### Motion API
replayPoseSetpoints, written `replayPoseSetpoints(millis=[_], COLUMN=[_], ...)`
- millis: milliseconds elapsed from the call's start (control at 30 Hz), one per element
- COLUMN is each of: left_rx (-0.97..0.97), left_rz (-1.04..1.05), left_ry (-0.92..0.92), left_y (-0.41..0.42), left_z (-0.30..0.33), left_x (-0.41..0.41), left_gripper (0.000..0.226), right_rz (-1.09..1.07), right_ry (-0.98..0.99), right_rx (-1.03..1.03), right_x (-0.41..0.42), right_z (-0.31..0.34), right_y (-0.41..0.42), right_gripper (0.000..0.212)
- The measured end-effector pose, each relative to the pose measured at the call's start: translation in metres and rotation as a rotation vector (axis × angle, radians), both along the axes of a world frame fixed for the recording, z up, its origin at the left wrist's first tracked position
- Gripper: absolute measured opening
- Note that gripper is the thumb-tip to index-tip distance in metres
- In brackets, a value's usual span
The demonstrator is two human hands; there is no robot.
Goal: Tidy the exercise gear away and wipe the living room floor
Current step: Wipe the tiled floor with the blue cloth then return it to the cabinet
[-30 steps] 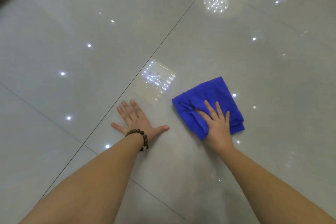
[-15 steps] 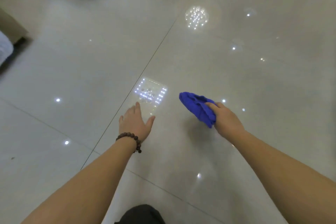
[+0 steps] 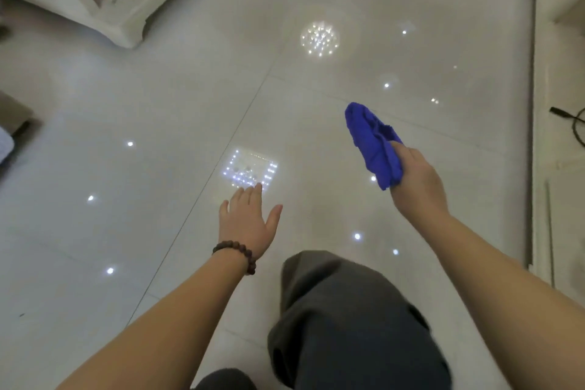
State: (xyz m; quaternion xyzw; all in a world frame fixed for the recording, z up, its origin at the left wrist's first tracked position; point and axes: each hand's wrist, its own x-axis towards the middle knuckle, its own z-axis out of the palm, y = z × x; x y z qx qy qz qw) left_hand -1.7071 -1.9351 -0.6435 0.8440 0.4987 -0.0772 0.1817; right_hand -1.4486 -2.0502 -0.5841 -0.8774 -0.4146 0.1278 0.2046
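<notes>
A bunched blue cloth [image 3: 372, 141] hangs above the glossy pale tiled floor [image 3: 158, 123], gripped by my right hand [image 3: 418, 180] at the right of the view. My left hand [image 3: 248, 222], with a dark bead bracelet on its wrist, is held out over the floor with straight fingers and holds nothing. My grey trouser leg [image 3: 348, 320] fills the lower middle. No exercise gear is in sight.
A cream sofa [image 3: 104, 0] with a flower print stands at the top left. Along the right runs a door track [image 3: 533, 104], with a black cable [image 3: 573, 123] beyond it. A dark furniture edge [image 3: 15, 117] shows at the far left.
My right hand gathered the flat cloth off the floor and lifted it up to the right. My left hand came off the floor. The view rose and my leg came into sight.
</notes>
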Motion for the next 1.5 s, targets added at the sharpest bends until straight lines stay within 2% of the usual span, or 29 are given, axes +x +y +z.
replayPoseSetpoints(millis=[133, 300, 533, 733, 867, 933, 1033, 1133, 1500], left_rx=[0.012, 0.038, 0.000, -0.042, -0.007, 0.001, 0.022, 0.006, 0.054], left_rz=[0.027, 0.038, -0.042, -0.114, -0.112, -0.111, -0.099, -0.113, -0.438], left_ry=[-0.007, -0.046, 0.020, 0.067, 0.022, -0.007, -0.061, -0.068, -0.059], left_y=[0.016, 0.046, 0.081, 0.106, 0.130, 0.145, 0.173, 0.209, 0.369], left_z=[0.041, 0.129, 0.290, 0.413, 0.476, 0.497, 0.517, 0.521, 0.538], left_x=[0.036, 0.067, 0.104, 0.125, 0.130, 0.133, 0.139, 0.148, 0.228], left_gripper=[0.067, 0.064, 0.065, 0.064, 0.062, 0.065, 0.082, 0.066, 0.059], right_rz=[-0.017, -0.032, -0.015, -0.079, -0.149, -0.152, -0.150, -0.203, -0.508], right_ry=[0.045, 0.046, 0.084, 0.157, 0.179, 0.172, 0.170, 0.169, 0.170], right_rx=[-0.011, -0.108, -0.210, -0.207, -0.152, -0.135, -0.121, -0.117, -0.079], right_x=[0.022, 0.042, 0.048, 0.050, 0.049, 0.048, 0.048, 0.054, 0.085], right_z=[0.014, 0.075, 0.220, 0.345, 0.408, 0.428, 0.445, 0.450, 0.462], right_y=[0.000, 0.015, 0.031, 0.051, 0.075, 0.091, 0.122, 0.159, 0.275], right_gripper=[0.048, 0.050, 0.053, 0.054, 0.049, 0.048, 0.045, 0.039, 0.040])
